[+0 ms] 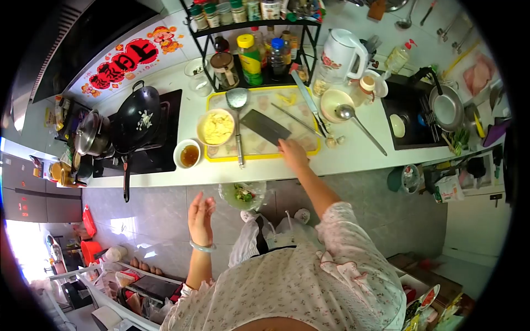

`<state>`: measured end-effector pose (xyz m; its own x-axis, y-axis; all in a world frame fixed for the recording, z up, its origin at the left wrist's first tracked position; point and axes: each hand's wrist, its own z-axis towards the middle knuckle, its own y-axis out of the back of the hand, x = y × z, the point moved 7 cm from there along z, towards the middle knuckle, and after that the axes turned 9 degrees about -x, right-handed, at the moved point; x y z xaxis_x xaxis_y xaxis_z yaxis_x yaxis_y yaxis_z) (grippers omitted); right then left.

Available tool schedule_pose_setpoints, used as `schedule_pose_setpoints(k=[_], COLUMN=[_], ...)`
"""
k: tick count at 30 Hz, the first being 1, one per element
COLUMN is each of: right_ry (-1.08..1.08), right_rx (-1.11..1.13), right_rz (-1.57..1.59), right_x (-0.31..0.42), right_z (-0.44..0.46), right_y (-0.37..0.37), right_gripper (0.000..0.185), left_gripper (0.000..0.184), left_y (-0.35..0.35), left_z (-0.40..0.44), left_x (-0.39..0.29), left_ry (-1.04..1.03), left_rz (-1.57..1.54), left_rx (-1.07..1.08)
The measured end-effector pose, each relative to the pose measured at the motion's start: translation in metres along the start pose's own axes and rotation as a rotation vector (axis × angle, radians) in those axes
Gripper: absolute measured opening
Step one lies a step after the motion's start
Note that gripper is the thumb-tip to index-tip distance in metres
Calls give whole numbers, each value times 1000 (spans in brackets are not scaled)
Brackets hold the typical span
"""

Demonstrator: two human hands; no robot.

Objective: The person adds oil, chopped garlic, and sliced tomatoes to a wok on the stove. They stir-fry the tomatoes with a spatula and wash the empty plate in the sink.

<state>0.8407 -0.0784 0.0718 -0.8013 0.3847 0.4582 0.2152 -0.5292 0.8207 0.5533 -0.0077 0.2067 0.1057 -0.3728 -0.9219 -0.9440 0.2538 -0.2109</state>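
The right hand [293, 154] is closed around the handle end of a cleaver [265, 126]; the fingers hide most of the handle, so their exact grip is hard to make out. The blade points away from that hand and to its left, over the yellow-rimmed board [262, 157]; whether it touches the board, I cannot tell. Beyond the hand, a thin rod-like utensil [296, 119] lies slantwise, its kind unclear.

The left hand [200, 219] is raised in front of the counter [248, 172], holding nothing, its fingers partly open and slightly curled. Just to its right is a bin bag [226, 191] with green scraps, its upper edge cut off from sight by the counter. Beyond the left hand are a small bowl [179, 156] of brown liquid, a bowl [208, 140] of yellow food and a spatula [239, 132].
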Motion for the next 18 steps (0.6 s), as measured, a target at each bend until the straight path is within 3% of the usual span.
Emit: schedule_pose_setpoints(k=[4,9,14,16,18], right_ry=[15,83,-83,-145,-402], right_rx=[-27,-190,-172,-186,-117], right_rz=[-10,201,462,511,659], right_x=[8,9,-5,-15,-33], right_z=[5,-8,-44,-57,-74], right_y=[6,50,94,100,98], right_gripper=[25,28,27,27,24], left_gripper=[35,33,24,22,18], left_y=[-31,-50,-76,-114,-152], left_z=[-31,-56,-32,-8,33], left_x=[20,42,67,69,71], left_ry=[18,83,110,-75,-301], left_rz=[70,116,419,610,899], left_rx=[33,8,98,365,473])
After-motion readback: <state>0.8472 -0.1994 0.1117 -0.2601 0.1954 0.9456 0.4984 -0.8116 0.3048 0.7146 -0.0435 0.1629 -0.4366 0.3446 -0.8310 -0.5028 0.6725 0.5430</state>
